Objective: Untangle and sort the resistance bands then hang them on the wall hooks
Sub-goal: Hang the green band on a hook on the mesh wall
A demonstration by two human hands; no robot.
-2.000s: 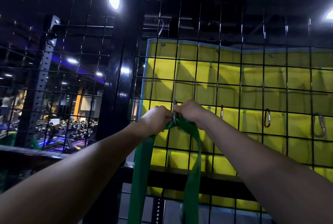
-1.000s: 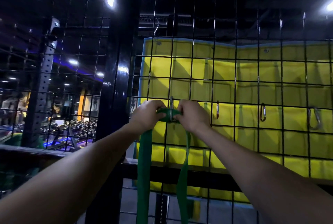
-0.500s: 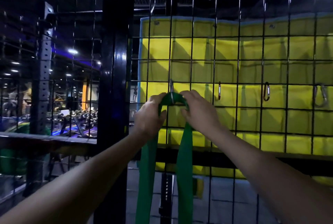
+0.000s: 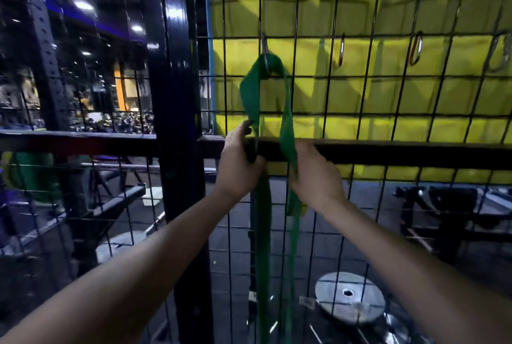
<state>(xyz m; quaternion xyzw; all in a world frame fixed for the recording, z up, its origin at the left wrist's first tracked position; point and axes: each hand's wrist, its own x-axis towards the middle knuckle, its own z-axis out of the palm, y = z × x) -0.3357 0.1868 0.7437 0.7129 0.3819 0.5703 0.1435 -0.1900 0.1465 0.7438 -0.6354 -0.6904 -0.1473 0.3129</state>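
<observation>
A green resistance band hangs by its loop from a silver carabiner hook clipped to the black wire grid wall. Its two strands drop straight down past the bottom of the view. My left hand is closed around the left strand, well below the hook. My right hand pinches the right strand at about the same height. Both hands sit level with the dark horizontal bar of the grid.
Three more carabiners hang on the grid to the right: a red one, an orange one and a silver one. A yellow mat is behind the grid. A black post stands left. A weight plate lies on the floor.
My hands have slid from the top of the band at the hook down along its two strands. The band now hangs from the carabiner, and the view has tilted downward.
</observation>
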